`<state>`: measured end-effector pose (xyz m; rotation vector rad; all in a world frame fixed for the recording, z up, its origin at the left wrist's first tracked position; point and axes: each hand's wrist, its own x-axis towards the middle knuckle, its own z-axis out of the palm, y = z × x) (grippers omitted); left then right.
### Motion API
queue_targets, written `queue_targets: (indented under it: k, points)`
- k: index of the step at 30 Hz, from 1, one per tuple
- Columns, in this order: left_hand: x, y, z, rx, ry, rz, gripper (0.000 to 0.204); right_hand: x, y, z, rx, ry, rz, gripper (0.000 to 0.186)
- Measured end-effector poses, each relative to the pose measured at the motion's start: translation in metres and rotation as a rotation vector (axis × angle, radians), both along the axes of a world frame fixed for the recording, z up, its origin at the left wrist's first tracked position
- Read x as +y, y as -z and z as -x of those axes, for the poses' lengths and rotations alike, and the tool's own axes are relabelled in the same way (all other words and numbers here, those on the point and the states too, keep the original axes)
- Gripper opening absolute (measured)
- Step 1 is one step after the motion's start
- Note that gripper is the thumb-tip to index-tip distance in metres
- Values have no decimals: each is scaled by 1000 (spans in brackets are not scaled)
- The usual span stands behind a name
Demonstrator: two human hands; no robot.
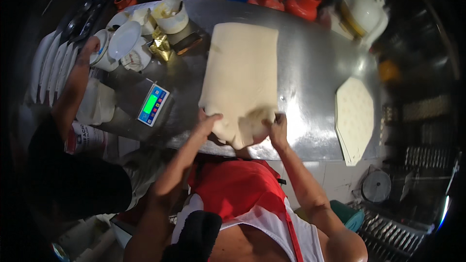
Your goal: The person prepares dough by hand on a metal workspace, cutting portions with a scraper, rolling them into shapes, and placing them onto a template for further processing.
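A long pale sheet of dough (pixel 241 70) lies lengthwise on the steel table in front of me. Its near end is lifted and sags between my hands, close to the table's front edge. My left hand (pixel 208 120) grips the near left corner, thumb on top. At the near right corner, my right hand (pixel 277 127) is closed on the dough, its fingers partly hidden. A shadow falls on the raised part beside the right hand. The far end of the sheet lies flat.
Left of the dough stands a digital scale (pixel 154 105) with a lit green display. Behind it are a gold foil wrapper (pixel 161 44), a white tub (pixel 170 15) and other containers. A co-worker's arm (pixel 73 85) reaches in at left. Pale angular boards (pixel 355 121) lie at right.
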<state>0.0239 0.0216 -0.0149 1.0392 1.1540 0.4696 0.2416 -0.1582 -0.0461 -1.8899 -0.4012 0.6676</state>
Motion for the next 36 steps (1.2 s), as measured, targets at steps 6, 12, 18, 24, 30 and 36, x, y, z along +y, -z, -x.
queue_targets:
  k: [6,12,18,24,30,36]
  points:
    - [51,-124,26,-27,293,-138,75,-20,-158,-37,87,-107,-249,45]
    - [76,-76,69,561,737,-472,90,-107,-39,-50,-322,-542,439,85]
    - [118,-49,-46,359,745,-850,81,4,-53,-45,-585,-578,264,92]
    - [182,-9,-183,386,789,-1116,69,149,-43,-89,-812,-748,362,100]
    - [229,67,-216,638,743,-1277,68,272,-5,-149,-956,-665,390,93]
    - [246,61,-236,663,780,-1302,84,301,31,-176,-986,-583,500,103]
